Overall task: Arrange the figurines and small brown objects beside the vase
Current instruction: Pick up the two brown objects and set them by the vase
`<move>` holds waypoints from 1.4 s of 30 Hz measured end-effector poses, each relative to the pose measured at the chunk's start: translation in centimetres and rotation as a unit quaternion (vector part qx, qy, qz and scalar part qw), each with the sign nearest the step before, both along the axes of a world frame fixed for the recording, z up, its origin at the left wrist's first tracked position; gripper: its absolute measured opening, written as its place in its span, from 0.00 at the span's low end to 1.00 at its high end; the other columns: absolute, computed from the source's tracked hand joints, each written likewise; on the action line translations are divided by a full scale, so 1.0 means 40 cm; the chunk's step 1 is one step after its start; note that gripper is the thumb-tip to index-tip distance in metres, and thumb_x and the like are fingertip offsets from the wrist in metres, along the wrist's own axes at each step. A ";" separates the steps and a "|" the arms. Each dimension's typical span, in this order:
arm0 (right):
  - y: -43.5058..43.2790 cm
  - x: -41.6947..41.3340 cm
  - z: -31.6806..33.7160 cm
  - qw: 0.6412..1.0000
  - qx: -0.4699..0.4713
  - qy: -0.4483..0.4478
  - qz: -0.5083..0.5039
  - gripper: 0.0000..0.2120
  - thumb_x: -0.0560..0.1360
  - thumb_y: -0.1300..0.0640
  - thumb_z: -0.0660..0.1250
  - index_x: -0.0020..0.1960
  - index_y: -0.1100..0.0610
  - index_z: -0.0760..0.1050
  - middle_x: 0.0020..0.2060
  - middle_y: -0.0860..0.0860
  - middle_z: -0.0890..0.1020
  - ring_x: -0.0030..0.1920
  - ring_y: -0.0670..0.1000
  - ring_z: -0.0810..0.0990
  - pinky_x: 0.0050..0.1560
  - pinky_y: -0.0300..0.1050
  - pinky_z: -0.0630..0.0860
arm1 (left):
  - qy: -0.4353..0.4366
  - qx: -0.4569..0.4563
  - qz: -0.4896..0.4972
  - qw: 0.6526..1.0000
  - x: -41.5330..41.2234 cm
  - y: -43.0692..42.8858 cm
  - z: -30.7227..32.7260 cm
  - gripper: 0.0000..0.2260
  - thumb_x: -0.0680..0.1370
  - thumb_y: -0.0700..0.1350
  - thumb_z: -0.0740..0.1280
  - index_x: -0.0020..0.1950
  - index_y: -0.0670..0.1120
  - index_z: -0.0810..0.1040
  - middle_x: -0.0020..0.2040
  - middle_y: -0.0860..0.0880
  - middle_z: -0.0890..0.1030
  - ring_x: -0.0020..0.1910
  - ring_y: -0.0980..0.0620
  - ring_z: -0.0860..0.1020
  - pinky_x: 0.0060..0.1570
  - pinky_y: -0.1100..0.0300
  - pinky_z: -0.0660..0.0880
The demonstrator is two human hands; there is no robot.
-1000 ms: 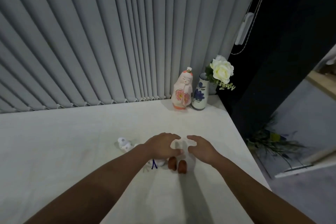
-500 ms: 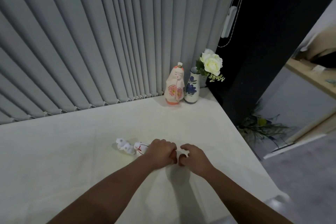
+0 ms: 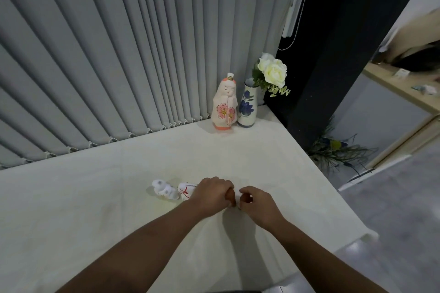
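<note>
Left hand (image 3: pixel 212 194) is curled shut on one small brown rounded object (image 3: pixel 230 195), which shows between its fingertips. Right hand (image 3: pixel 258 204) is pinched closed, presumably on the second brown piece; contents not visible. A second ago both pieces stood free on the white cloth-covered table (image 3: pixel 95 197) under spread hands, so pickup appears complete. Two small white figurines (image 3: pixel 166 190) lie left of the hands. Far right, the pink-robed ceramic doll (image 3: pixel 225 104) touches the blue-flowered white vase (image 3: pixel 247 107). Grey vertical blinds (image 3: pixel 119 54) behind.
</note>
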State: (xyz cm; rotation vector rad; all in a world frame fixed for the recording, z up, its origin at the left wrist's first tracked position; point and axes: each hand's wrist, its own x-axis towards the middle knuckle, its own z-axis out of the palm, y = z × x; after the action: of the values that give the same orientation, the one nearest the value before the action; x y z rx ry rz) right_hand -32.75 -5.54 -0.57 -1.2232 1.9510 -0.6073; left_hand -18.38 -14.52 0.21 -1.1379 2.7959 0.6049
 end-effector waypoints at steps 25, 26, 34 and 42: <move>-0.183 -0.294 0.058 0.998 -0.043 0.000 0.034 0.16 0.70 0.67 0.65 0.57 0.60 0.78 0.33 0.50 0.85 0.38 0.48 0.81 0.53 0.43 0.78 | 0.063 0.006 0.154 0.986 -0.214 -0.078 0.032 0.18 0.73 0.49 0.69 0.61 0.48 0.75 0.56 0.48 0.81 0.57 0.46 0.76 0.56 0.52 0.72; -0.195 -0.311 0.058 0.998 -0.044 0.001 0.039 0.16 0.70 0.67 0.65 0.57 0.59 0.78 0.33 0.50 0.85 0.38 0.48 0.82 0.53 0.43 0.78 | 0.067 0.004 0.165 0.984 -0.229 -0.082 0.032 0.18 0.73 0.49 0.68 0.62 0.48 0.75 0.57 0.48 0.81 0.57 0.46 0.76 0.56 0.52 0.72; -0.262 -0.430 0.050 0.995 -0.060 0.027 0.069 0.16 0.72 0.67 0.64 0.59 0.61 0.77 0.35 0.52 0.85 0.37 0.49 0.81 0.49 0.45 0.79 | 0.059 -0.005 0.221 0.973 -0.319 -0.110 0.028 0.20 0.74 0.50 0.69 0.65 0.48 0.73 0.59 0.47 0.80 0.59 0.46 0.75 0.57 0.53 0.72; -0.343 -0.476 0.052 0.994 -0.060 0.034 0.088 0.16 0.73 0.67 0.62 0.59 0.59 0.77 0.38 0.53 0.85 0.39 0.50 0.83 0.47 0.43 0.78 | 0.060 0.001 0.249 0.967 -0.374 -0.170 0.026 0.21 0.74 0.50 0.68 0.65 0.48 0.72 0.59 0.47 0.80 0.60 0.46 0.75 0.57 0.52 0.72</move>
State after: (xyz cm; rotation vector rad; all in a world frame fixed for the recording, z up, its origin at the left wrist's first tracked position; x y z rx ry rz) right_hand -51.81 -19.27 1.50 -1.4894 1.8588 -0.6070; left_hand -33.32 -21.32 1.24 -1.8829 2.5941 0.7257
